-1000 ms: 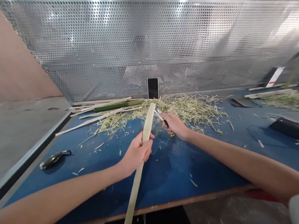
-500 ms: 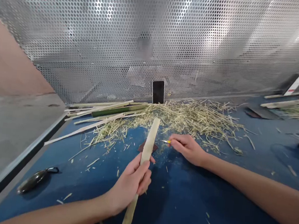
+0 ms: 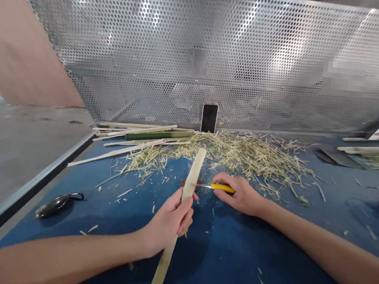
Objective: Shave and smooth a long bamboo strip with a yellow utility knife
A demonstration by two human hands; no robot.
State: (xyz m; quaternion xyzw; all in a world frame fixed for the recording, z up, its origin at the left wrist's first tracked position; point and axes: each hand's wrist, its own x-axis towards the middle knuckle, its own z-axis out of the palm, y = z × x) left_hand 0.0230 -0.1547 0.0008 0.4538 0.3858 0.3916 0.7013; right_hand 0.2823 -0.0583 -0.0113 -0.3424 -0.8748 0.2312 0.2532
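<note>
While your left hand (image 3: 171, 219) grips one pale bamboo strip (image 3: 183, 204), your right hand (image 3: 238, 194) holds one yellow-handled knife (image 3: 216, 187) against it. One phone (image 3: 209, 118) stands behind one heap of shavings (image 3: 242, 154) on the blue table (image 3: 232, 255).

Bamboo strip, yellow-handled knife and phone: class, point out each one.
bamboo strip (image 3: 196, 172), head view, its upper flat face.
yellow-handled knife (image 3: 222, 188), head view, its handle.
phone (image 3: 209, 118), head view, its dark screen.

**Bright, even light with glare on the metal**

We see a well-lit scene; light from above throws white glare patches across the perforated metal screen (image 3: 199, 52). Soft shadows fall under our arms on the blue counter (image 3: 232, 255). Wide-angle distortion bends the edges, and two small patches on the screen are blurred.
</note>
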